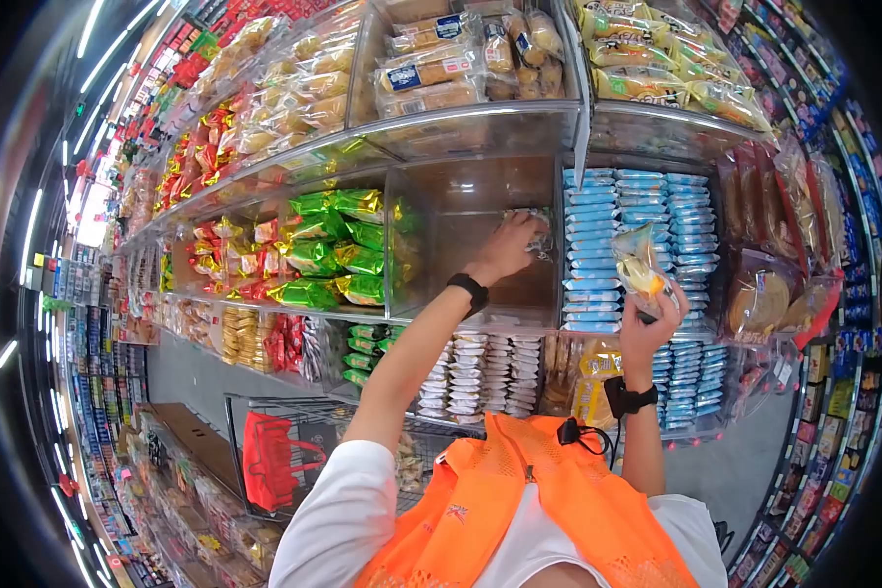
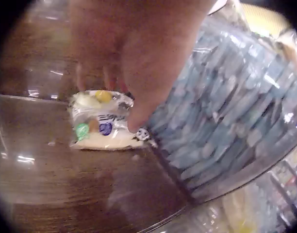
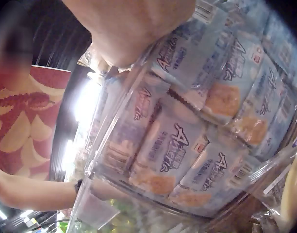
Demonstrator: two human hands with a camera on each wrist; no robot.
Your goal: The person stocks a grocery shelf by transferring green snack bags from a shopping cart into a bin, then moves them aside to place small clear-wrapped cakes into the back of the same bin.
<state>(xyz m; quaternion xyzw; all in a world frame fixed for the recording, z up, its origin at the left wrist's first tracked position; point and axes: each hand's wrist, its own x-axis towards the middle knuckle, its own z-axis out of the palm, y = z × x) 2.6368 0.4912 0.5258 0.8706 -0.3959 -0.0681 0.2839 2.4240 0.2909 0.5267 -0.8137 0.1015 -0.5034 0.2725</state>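
Inside a wooden-bottomed clear bin [image 1: 470,188], my left hand [image 1: 508,247] pinches a small clear-wrapped snack pack [image 1: 540,235]. In the left wrist view, the left hand's thumb [image 2: 143,109] lies over one edge of the printed pack [image 2: 105,127], its fingertips along the upper side. My right hand [image 1: 654,328] holds another clear-wrapped pack [image 1: 639,265] upright above rows of light blue packets [image 1: 590,225]. The right wrist view shows the curled right hand [image 3: 134,29] over the blue packets [image 3: 173,150]; the pack it holds is mostly hidden there.
Green-wrapped packs [image 1: 363,257] fill the compartment left of the bin. Bagged breads [image 1: 431,69] stand on the tier behind, and larger flat packs [image 1: 759,294] lie at the right. A cart with a red bag [image 1: 269,461] is at the lower left. Clear dividers separate compartments.
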